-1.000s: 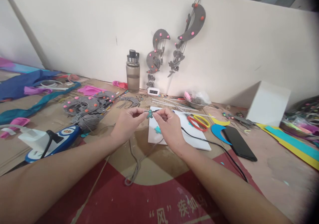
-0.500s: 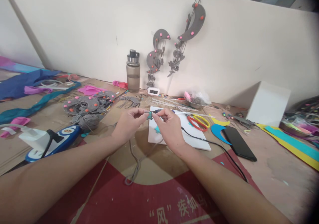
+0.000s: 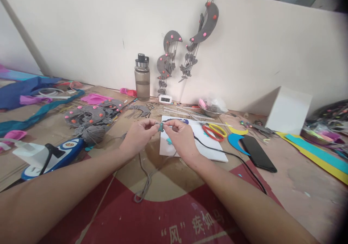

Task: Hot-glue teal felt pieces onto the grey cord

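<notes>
Between the fingertips of both hands is a small teal shape (image 3: 161, 127), perhaps a star, with some grey at its edge. My left hand (image 3: 140, 133) pinches it from one side, and my right hand (image 3: 181, 135) pinches it from the other. Grey yarn (image 3: 146, 182) trails below the hands in a loop on the cardboard. Under and behind my right hand lies a white board (image 3: 212, 153), with a teal piece (image 3: 169, 141) on it. A blue-handled tool (image 3: 183, 121) with a black cord (image 3: 228, 152) rests on the board, partly hidden by my right hand.
Red-and-yellow-handled scissors (image 3: 213, 132), a blue crescent (image 3: 236, 142) and a black phone (image 3: 258, 155) lie to the right. At the left are a power strip (image 3: 67, 150), a yarn ball (image 3: 95, 132) and grey felt crescents (image 3: 87, 116). A water bottle (image 3: 142, 83) stands at the back.
The view has shifted slightly, so everything sits a little farther left. The teal shape has turned a little between the fingers; both hands keep pinching it.
</notes>
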`<state>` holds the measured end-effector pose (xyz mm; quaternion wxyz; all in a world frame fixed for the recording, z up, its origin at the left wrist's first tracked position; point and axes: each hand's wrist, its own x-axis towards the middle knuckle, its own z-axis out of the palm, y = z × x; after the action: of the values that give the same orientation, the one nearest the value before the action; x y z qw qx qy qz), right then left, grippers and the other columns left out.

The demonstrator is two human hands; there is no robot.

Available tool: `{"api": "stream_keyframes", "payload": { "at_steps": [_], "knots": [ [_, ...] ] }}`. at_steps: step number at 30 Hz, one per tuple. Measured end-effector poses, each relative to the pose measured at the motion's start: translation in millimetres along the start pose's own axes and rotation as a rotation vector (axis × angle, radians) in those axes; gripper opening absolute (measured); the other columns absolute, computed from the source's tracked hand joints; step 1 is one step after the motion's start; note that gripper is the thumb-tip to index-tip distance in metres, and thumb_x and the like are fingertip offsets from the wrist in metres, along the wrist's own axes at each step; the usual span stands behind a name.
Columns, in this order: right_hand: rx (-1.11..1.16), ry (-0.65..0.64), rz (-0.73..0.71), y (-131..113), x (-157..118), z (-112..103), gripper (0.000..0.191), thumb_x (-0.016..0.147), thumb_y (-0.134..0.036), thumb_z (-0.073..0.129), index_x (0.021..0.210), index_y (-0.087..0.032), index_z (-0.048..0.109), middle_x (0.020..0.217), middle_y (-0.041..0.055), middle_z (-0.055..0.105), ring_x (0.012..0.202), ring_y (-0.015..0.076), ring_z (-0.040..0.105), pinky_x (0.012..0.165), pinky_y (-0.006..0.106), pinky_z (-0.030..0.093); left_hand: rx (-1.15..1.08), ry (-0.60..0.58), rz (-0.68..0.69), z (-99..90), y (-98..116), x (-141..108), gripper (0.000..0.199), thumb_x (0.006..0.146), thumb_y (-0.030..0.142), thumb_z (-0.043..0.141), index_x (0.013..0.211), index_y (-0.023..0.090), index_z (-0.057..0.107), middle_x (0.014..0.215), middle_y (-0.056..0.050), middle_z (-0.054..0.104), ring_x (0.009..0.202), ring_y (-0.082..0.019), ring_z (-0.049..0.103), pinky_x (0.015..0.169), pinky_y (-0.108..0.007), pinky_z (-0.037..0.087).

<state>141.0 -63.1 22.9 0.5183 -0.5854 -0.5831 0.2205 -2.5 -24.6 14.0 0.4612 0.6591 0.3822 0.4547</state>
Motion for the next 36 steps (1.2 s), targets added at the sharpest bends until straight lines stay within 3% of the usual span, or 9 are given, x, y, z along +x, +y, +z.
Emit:
{"api": "stream_keyframes", "payload": {
  "at_steps": [9,14,20,26,31,36],
  "knots": [
    [0.242,-0.039,0.176,11,4,5,0.019,0.068,-0.036,0.058,0.074,-0.018,0.062,0.055,-0.0055,0.052,0.046,0.0059,0.039,0.044,0.018,0.032,-0.238,-0.114,-0.170,1.8,-2,4,0.026,0.069,0.039,0.067,0.062,0.016,0.056,0.051,0.004,0.047,0.039,-0.005,0.034,0.038,-0.019,0.023],
    [0.345,-0.014,0.274,17,7,5,0.021,0.064,-0.037,0.060,0.072,-0.017,0.061,0.053,-0.0066,0.050,0.042,0.0048,0.037,0.041,0.018,0.033,-0.282,-0.179,-0.244,0.1,-4,6,0.027,0.065,0.038,0.072,0.078,0.017,0.060,0.053,0.004,0.050,0.037,-0.003,0.035,0.036,-0.017,0.021],
    [0.345,0.042,0.254,18,8,5,0.020,0.064,-0.035,0.060,0.069,-0.016,0.060,0.052,-0.0075,0.048,0.042,0.0032,0.033,0.043,0.017,0.033,-0.216,-0.209,-0.185,-1.1,-10,5,0.030,0.070,0.040,0.069,0.086,0.017,0.059,0.057,0.004,0.050,0.040,-0.003,0.036,0.038,-0.015,0.023],
    [0.343,0.043,0.229,17,4,6,0.020,0.067,-0.037,0.058,0.072,-0.017,0.060,0.053,-0.0064,0.051,0.043,0.0055,0.038,0.041,0.018,0.033,-0.117,-0.217,-0.092,-4.5,-12,2,0.029,0.079,0.045,0.058,0.076,0.016,0.060,0.056,0.003,0.049,0.042,-0.004,0.036,0.038,-0.016,0.025],
    [0.251,0.042,0.154,11,1,5,0.017,0.068,-0.032,0.056,0.070,-0.016,0.061,0.060,-0.0039,0.056,0.054,0.0075,0.045,0.051,0.019,0.038,-0.159,-0.176,-0.057,-4.4,-16,2,0.025,0.078,0.042,0.059,0.080,0.017,0.060,0.062,0.002,0.053,0.046,-0.006,0.042,0.041,-0.016,0.030],
    [0.193,0.009,0.124,9,0,3,0.017,0.069,-0.031,0.053,0.072,-0.016,0.061,0.058,-0.0040,0.054,0.052,0.0081,0.042,0.049,0.019,0.034,-0.196,-0.167,-0.066,-3.1,-14,3,0.025,0.078,0.041,0.060,0.078,0.015,0.059,0.061,0.001,0.055,0.048,-0.006,0.045,0.045,-0.016,0.035]
  ]
}}
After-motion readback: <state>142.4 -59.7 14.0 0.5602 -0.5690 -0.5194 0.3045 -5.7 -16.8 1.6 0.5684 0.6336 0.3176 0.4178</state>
